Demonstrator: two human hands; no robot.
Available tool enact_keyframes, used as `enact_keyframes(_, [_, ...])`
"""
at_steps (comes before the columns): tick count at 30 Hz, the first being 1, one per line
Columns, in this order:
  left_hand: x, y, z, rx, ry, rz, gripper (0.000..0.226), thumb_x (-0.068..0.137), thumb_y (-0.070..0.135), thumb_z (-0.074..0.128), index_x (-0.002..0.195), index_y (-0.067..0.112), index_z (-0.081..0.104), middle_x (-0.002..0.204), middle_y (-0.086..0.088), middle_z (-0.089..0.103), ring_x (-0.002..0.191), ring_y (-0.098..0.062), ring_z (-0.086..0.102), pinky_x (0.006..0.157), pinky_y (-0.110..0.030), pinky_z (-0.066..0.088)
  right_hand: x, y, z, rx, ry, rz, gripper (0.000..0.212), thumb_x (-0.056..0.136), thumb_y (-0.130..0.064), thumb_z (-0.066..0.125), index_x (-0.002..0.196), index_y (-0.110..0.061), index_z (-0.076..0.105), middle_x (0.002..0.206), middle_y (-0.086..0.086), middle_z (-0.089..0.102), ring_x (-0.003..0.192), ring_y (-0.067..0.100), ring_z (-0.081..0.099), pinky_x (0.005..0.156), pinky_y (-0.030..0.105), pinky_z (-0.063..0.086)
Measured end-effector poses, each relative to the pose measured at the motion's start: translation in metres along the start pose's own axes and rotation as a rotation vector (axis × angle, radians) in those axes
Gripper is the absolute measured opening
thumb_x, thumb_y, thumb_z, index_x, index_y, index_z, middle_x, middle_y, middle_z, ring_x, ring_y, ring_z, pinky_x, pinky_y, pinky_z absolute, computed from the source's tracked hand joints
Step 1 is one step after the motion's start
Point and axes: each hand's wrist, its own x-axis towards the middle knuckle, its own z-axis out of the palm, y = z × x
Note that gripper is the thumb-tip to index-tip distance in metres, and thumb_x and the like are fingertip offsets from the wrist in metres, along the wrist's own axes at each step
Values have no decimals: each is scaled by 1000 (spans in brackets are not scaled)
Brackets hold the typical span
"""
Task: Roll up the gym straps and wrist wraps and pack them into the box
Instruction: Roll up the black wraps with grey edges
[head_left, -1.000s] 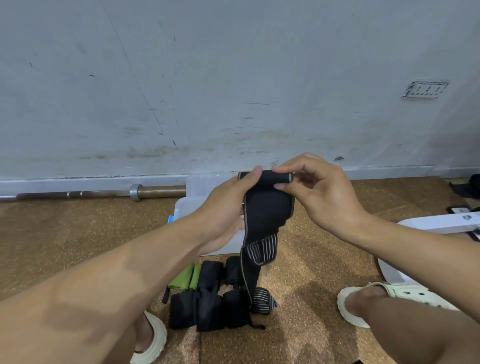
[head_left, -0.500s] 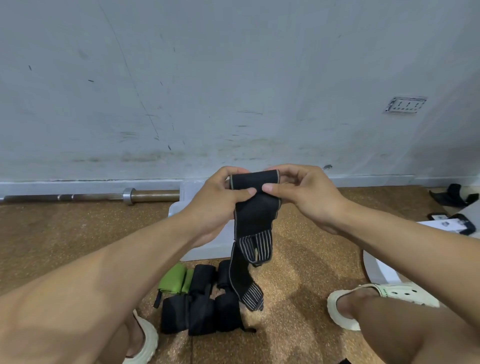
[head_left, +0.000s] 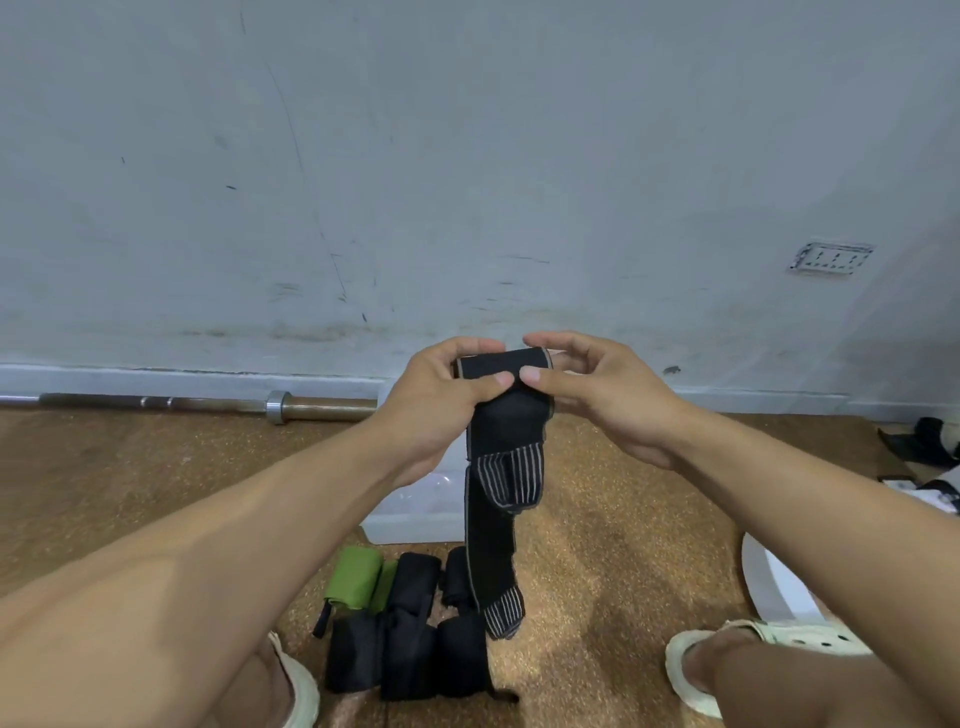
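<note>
A scuffed grey wall (head_left: 467, 156) filled the upper half of the view, with a cork-brown floor (head_left: 597, 545) under it; a barbell (head_left: 208, 404) lay along the foot of the wall at the left; a white wall socket (head_left: 831, 257) sat on the right. A translucent plastic box (head_left: 415, 512) stood on the floor, mostly hidden behind the left forearm. Both hands were raised in front of it; the left hand (head_left: 441, 410) and the right hand (head_left: 597, 395) each pinched the rolled top end of a black wrist wrap (head_left: 506, 447), thumbs meeting on its front; the rest of the wrap hung down, its striped end just above the floor. Below, black rolled wraps (head_left: 410, 649) lay in a group near the box, touching each other; a green rolled strap (head_left: 356, 577) lay beside them. Pale clogs (head_left: 727, 654) were on both feet.
</note>
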Motion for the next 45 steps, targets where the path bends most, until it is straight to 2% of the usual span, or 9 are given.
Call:
enact_keyframes(7, [6,-2,-2,23,-41,7,41,86,-5,74,120,16,65,99,-3,74,93,-19,73,79,-33,60,-1,5,-4,-57,86,-97,28,89,1,75,113,-12,71,111,10,73,87,30,75,81,34,64])
enact_keyframes(11, [8,-4,0,-14,-76,-74,25,96,17,68,121,11,66,104,-2,76,99,-21,74,81,-37,60,3,6,-6,-102,112,-144,28,87,2,76,109,-15,72,117,11,72,86,33,77,76,35,65])
enact_keyframes(15, [13,1,-1,17,-96,-123,33,102,38,57,126,19,69,115,-2,76,106,-20,73,89,-39,60,16,7,-3,-88,151,-215,30,84,6,78,102,-18,73,111,17,72,77,25,75,78,35,65])
enact_keyframes(19, [18,-1,-5,30,-79,-129,30,104,27,55,128,13,65,117,-6,76,105,-22,74,86,-40,58,23,19,3,25,133,-161,32,82,9,77,105,-13,73,93,15,77,79,23,76,78,33,64])
enact_keyframes(24, [27,-9,-14,3,-47,-137,20,100,11,62,120,13,60,105,-5,73,93,-20,74,78,-37,58,32,31,1,234,4,4,40,79,-14,80,118,-12,72,113,4,73,101,21,74,86,35,62])
enact_keyframes(29, [30,-14,-18,22,-65,-140,32,96,1,64,124,16,60,108,-5,68,94,-21,73,82,-37,60,37,37,-3,204,-60,125,33,94,-9,70,127,-7,66,115,15,76,105,26,74,92,35,60])
enact_keyframes(37, [29,-15,-11,-38,-56,-116,28,94,8,68,121,3,65,109,-14,76,94,-24,75,81,-29,61,34,43,-1,142,93,-26,33,89,0,75,120,-11,69,101,2,74,89,23,77,78,33,62])
enact_keyframes(41, [31,-14,-11,19,1,-78,26,91,1,71,115,6,66,99,-10,77,86,-21,75,68,-23,57,35,41,-1,77,101,-32,33,86,2,77,112,-16,69,104,0,74,81,19,75,73,30,60])
enact_keyframes(45, [31,-17,-7,39,25,-76,29,88,-6,71,111,9,65,95,-11,75,83,-22,73,65,-24,57,34,41,-6,215,19,75,36,84,-20,78,118,-10,68,99,3,74,83,17,73,68,27,59])
